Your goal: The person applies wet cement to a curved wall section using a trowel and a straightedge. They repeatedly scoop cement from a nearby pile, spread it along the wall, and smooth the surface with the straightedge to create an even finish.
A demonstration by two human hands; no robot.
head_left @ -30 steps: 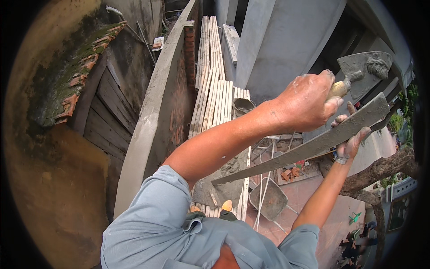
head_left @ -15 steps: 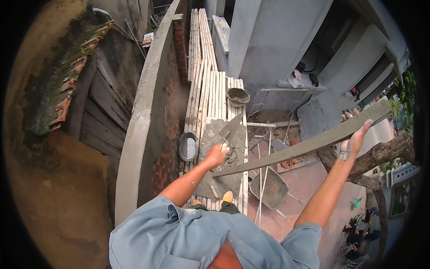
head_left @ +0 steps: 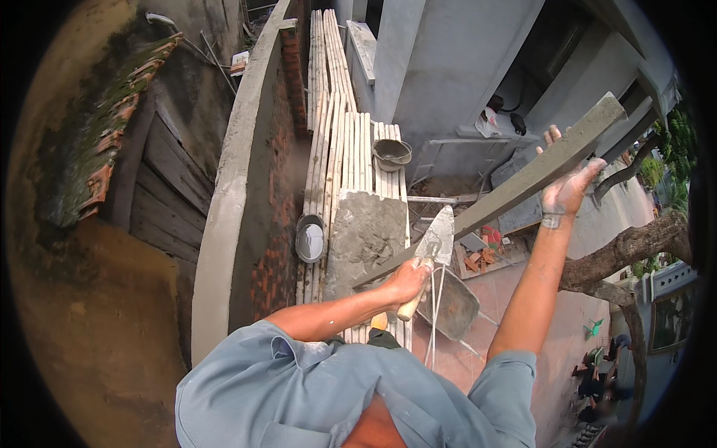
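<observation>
My left hand is closed round the wooden handle of a trowel, its mortar-smeared blade pointing up beside a long straightedge board. That board is grey with mortar and slants across from the mortar board up to the right. My right hand holds it near its upper end, palm behind and fingers showing past the far edge. Wet mortar lies spread on a flat board left of the trowel; the straightedge's lower end reaches it, partly hidden by my left hand.
Under me is a bamboo-pole scaffold. A bucket of whitish liquid and a dark basin stand on it. Left runs a brick wall with a plastered top. Below right are a wheelbarrow and a tree branch; people are farther down.
My left hand has lifted the trowel off the mortar and moved right, close to the straightedge. The straightedge's upper end, with my right hand, has shifted up and left.
</observation>
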